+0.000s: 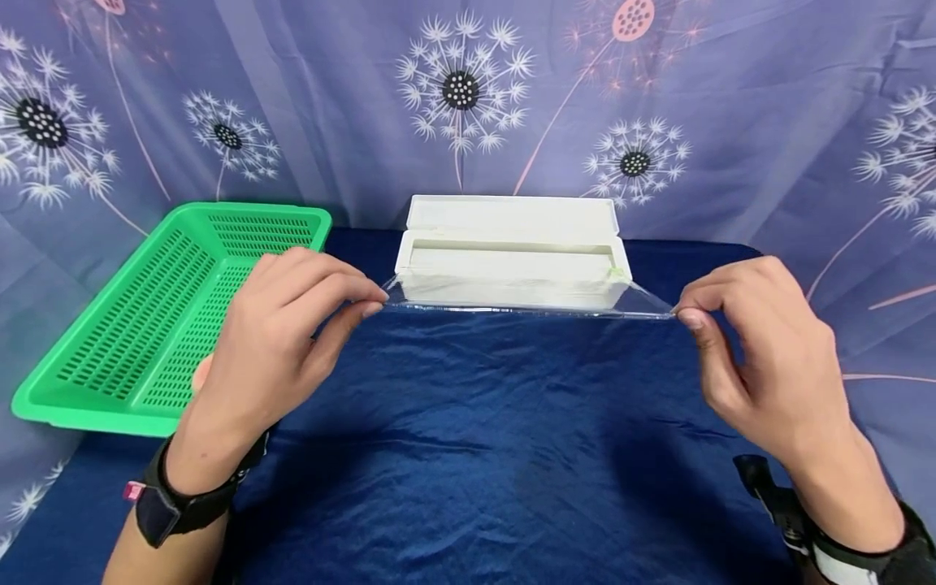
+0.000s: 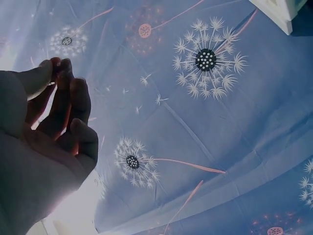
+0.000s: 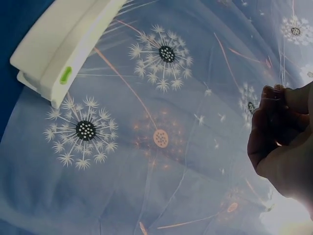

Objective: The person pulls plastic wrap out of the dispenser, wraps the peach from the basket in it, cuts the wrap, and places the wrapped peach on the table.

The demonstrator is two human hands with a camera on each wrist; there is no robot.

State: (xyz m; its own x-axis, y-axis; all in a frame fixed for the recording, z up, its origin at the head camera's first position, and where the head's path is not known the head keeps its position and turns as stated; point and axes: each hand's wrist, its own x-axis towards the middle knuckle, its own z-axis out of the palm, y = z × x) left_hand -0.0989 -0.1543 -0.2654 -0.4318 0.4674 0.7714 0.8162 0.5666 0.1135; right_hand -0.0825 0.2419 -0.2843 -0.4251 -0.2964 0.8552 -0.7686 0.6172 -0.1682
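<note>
A sheet of clear plastic wrap point(image 1: 504, 309) is stretched level between my two hands in the head view. My left hand point(image 1: 292, 317) pinches its left corner between thumb and fingers. The right corner is pinched by my right hand point(image 1: 768, 349). Behind it the wrap runs back to a white dispenser box point(image 1: 512, 218), whose lid stands raised at the back. A pale roll point(image 1: 504, 263) lies inside the box. In the right wrist view a green slider point(image 3: 66, 75) shows on the box's end, and faint strands of wrap extend from it.
To the left stands a green plastic basket point(image 1: 95, 341), with a small pinkish thing point(image 1: 201, 374) partly hidden behind my left wrist. Dark blue cloth point(image 1: 475, 455) covers the table. A purple curtain with dandelion prints point(image 1: 329, 97) hangs behind and at both sides.
</note>
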